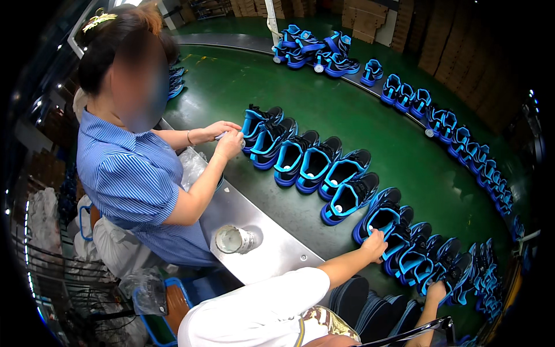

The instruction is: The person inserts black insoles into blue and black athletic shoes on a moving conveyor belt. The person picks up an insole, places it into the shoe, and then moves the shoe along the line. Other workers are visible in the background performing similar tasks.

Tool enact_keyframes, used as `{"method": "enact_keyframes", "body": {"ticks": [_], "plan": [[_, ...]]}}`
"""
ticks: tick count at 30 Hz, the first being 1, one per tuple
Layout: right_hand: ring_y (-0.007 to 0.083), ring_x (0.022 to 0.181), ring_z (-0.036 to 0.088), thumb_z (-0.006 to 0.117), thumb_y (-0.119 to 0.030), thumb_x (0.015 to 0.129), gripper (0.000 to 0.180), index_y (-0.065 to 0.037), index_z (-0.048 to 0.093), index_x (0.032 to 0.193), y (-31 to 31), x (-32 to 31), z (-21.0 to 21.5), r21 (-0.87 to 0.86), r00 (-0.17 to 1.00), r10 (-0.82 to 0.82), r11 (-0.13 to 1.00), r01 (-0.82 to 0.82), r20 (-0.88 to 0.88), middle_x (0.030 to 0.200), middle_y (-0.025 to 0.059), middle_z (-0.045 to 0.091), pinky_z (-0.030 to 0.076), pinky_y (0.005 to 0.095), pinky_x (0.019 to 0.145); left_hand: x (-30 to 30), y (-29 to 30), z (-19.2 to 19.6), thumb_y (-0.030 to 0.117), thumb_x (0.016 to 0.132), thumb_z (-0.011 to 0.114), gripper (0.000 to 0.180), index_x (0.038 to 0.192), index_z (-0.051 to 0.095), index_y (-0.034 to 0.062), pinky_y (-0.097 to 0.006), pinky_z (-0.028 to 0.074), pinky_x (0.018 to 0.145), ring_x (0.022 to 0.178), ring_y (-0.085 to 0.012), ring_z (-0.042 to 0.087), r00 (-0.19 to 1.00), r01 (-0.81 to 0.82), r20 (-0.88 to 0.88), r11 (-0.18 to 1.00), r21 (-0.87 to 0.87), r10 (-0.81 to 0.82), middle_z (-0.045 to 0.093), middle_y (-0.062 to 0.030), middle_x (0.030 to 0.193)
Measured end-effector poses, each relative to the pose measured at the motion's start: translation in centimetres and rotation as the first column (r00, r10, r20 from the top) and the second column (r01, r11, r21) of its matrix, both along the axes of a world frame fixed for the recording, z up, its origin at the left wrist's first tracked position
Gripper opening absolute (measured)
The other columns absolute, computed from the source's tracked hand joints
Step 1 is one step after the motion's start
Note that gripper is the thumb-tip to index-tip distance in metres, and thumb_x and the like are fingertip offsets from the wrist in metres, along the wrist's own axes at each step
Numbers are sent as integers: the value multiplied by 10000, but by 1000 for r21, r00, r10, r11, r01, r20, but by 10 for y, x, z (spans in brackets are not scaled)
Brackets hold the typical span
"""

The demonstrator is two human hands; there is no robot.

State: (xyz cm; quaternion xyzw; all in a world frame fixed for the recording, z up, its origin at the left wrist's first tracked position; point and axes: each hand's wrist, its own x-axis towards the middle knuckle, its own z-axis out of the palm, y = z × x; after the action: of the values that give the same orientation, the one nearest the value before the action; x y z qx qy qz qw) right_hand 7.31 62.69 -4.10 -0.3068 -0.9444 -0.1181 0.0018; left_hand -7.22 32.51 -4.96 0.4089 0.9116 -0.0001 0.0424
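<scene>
We look down on our two bare hands among black-and-blue sneakers [361, 188] lined up along the near side of a green work surface [324, 104]. Our left hand [376, 246] has bent fingers at the heel of a wide-mouthed sneaker [374, 215] near the middle of the line; our right hand [436, 291] is farther right, at a sneaker [458, 270] in a tightly packed stretch. We cannot tell whether either hand is closed on its shoe. A silver metal ledge [277, 254] borders the near edge, left of our white sleeve [260, 303], with an open, whitish-smeared cup [234, 240] on it. A broad band of green lies between our line and a far row of sneakers [423, 101] along the curving far edge, giving more room beyond our hands than beside them, where shoes stand close together. At the line's left end, a co-worker in a blue striped shirt [127, 168] has both hands near the first shoe. Round white labels [339, 209] show inside several sneakers, their print too small to read.
</scene>
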Motion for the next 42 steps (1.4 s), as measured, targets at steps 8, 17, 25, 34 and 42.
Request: {"method": "enact_keyframes", "body": {"ticks": [8,17,25,34,42], "plan": [[357,686,565,557,-233,715,225,-9,535,719,-9,-5,1,-94,999,-47,994,48,13,723,189,581,446,437,623,0,-1,-4,592,589,563,523,788,567,108,-404,339,738,835,-271,464,1000,-7,-18,999,38,8,525,-124,762],[368,735,545,561,-231,709,263,26,519,748,-18,0,11,-122,998,4,993,-12,-62,771,212,563,429,429,646,-5,-5,0,598,593,565,541,806,573,101,-410,341,730,816,-260,478,996,41,82,999,30,-43,536,-109,746],[397,793,514,534,-236,711,310,61,518,798,-28,-9,20,-215,995,-22,977,2,-94,830,255,546,409,439,706,-21,-36,8,605,583,567,550,817,611,110,-401,319,763,836,-249,507,988,45,139,994,97,-59,561,-118,779],[407,810,508,528,-220,703,317,66,520,837,-58,-36,18,-298,991,-16,954,-25,-134,854,264,544,399,445,730,-44,-64,11,608,570,575,525,789,609,132,-328,298,683,770,-227,480,991,-34,131,989,147,15,519,-102,740],[392,793,524,566,-235,700,322,52,513,837,-48,-31,11,-239,995,-18,971,-5,-95,844,240,557,412,440,709,-37,-60,14,590,559,592,511,777,604,128,-340,310,694,780,-238,472,995,-29,96,979,204,10,502,-110,741]]}}
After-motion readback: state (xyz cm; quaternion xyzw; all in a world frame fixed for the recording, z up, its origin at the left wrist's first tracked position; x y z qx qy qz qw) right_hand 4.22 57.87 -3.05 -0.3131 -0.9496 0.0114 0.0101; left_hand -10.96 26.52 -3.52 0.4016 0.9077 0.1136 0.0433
